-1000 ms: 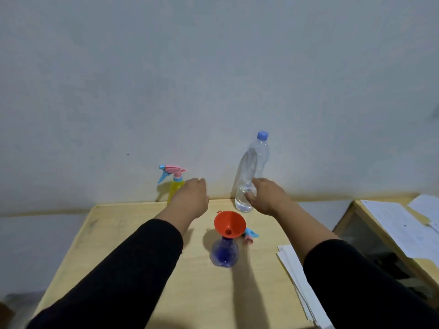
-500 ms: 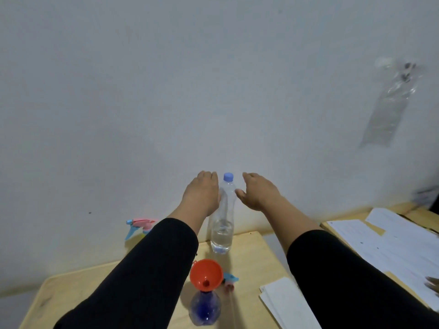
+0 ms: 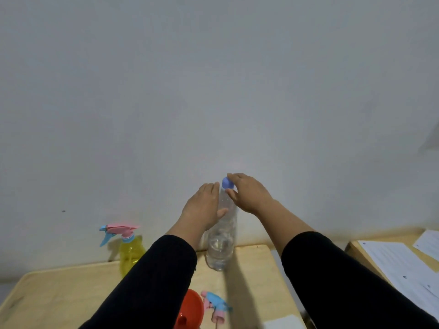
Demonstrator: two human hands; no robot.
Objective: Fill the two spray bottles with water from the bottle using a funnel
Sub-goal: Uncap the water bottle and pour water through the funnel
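Head view: left hand (image 3: 204,207) grips water bottle (image 3: 222,243), right hand (image 3: 247,194) fingers pinch blue cap (image 3: 227,182); uncapping step, next twist off.

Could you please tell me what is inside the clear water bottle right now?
The water bottle holds a little clear water near its bottom; the rest looks empty. The left hand covers part of its upper body, and the right hand's fingers grip the blue cap.

Clear glossy plastic bottle (image 3: 222,243), wooden table (image 3: 59,293)
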